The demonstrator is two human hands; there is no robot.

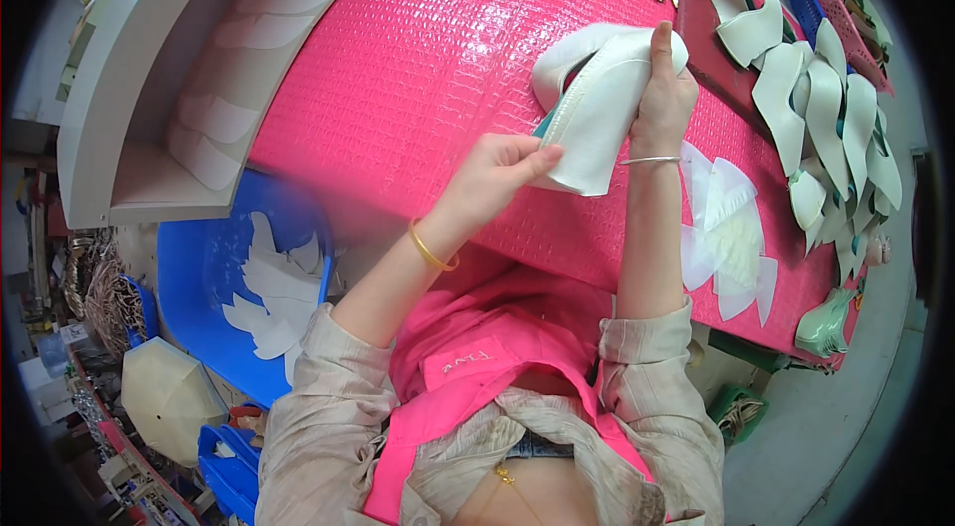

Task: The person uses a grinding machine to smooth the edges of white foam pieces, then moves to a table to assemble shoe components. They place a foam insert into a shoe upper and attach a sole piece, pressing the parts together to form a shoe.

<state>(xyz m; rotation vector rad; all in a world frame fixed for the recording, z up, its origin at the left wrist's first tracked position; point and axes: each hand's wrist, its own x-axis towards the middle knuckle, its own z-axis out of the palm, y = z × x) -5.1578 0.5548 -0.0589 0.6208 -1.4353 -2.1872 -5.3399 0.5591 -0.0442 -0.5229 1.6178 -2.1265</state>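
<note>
One white shoe upper [597, 98] is in hand above the pink worktop [418, 58], while a row of similar white uppers [826, 118] lies at three o'clock and flat white cut pieces [731, 227] wait at four o'clock, so by my reading some are shaped and more remain. The right hand [665, 93] grips the upper's top, thumb raised, fingers clamped on it. The left hand [497, 173] pinches its lower edge, fingers closed on the material.

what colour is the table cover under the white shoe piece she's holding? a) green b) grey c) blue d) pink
d: the white shoe upper, held by the left hand and right hand, sits over a bright pink textured table cover.
</note>
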